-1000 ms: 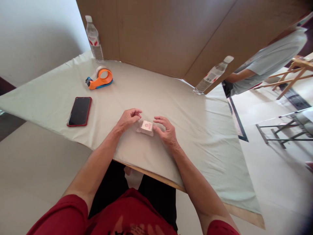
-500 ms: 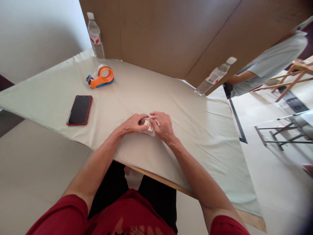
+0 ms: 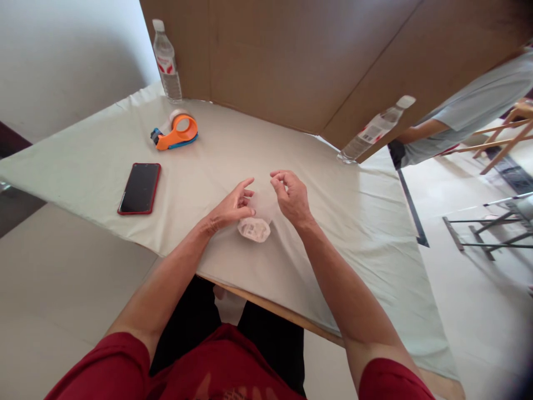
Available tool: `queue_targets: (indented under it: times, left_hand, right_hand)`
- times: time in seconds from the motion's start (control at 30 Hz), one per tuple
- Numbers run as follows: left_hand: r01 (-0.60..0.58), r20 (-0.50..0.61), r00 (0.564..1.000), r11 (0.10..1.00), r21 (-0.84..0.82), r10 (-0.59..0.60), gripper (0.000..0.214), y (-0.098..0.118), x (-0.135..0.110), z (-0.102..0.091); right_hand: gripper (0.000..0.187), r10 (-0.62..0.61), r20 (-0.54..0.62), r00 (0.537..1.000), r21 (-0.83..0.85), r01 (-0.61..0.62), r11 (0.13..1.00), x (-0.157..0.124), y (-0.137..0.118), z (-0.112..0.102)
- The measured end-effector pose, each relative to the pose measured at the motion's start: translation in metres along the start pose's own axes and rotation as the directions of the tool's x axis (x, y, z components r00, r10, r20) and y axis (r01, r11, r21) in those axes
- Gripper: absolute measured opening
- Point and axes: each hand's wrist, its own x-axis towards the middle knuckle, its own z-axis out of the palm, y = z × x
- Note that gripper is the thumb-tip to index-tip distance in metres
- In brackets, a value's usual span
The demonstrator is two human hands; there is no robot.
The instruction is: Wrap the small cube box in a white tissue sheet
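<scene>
A small clear plastic box (image 3: pixel 254 229) with cut corners rests on the cloth near the table's front edge, whitish contents showing inside. Behind it, a faint see-through sheet or lid (image 3: pixel 265 206) shows between the hands; its outline is hard to make out. My left hand (image 3: pixel 235 204) is open at the box's left rear, fingers apart and thumb close to its rim. To the right and farther back, my right hand (image 3: pixel 292 195) has curled fingers, with thumb and forefinger pinched together. Whatever lies in that pinch, if anything, is too faint to name.
A phone (image 3: pixel 139 189) and an orange tape dispenser (image 3: pixel 177 133) lie to the left on the cloth-covered table (image 3: pixel 333 244). Water bottles (image 3: pixel 167 64) (image 3: pixel 375 130) stand against a cardboard panel (image 3: pixel 283 61). Beyond it at right is another person's arm (image 3: pixel 425 132).
Both hands have drawn apart from around the box, the right one moving back and rightward. The box now shows more fully, with a faint clear sheet behind it. The view has shifted slightly.
</scene>
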Motion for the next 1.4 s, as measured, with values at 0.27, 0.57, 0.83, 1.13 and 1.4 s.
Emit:
queue_targets:
  times: [0.27,0.57,0.83,1.13,1.4]
  left_hand:
    - [0.052,-0.012,0.999,0.998,-0.048,-0.052,0.037,-0.002,0.003,-0.001]
    - [0.096,-0.07,0.992,0.986,-0.134,-0.106,0.05,-0.006,0.006,0.0]
    - [0.123,-0.08,0.986,0.959,-0.257,-0.148,0.041,-0.008,0.006,-0.001]
    - [-0.011,-0.286,0.957,0.98,-0.2,-0.047,0.04,-0.005,0.009,-0.003]
    - [-0.014,-0.305,0.921,0.803,0.596,0.242,0.032,-0.005,0.002,0.01]
  right_hand:
    - [0.021,0.21,-0.011,0.978,0.141,-0.206,0.968,0.034,0.03,0.009]
    - [0.032,0.245,-0.007,0.969,0.024,-0.245,0.969,-0.036,-0.01,-0.002]
    - [0.029,0.3,0.113,0.947,-0.079,-0.292,0.953,-0.054,-0.002,0.02]
    - [0.031,0.55,0.18,0.816,0.713,-0.493,0.498,-0.052,0.019,0.012]
    - [0.047,0.439,0.312,0.842,0.719,-0.512,0.471,-0.052,0.016,0.017]
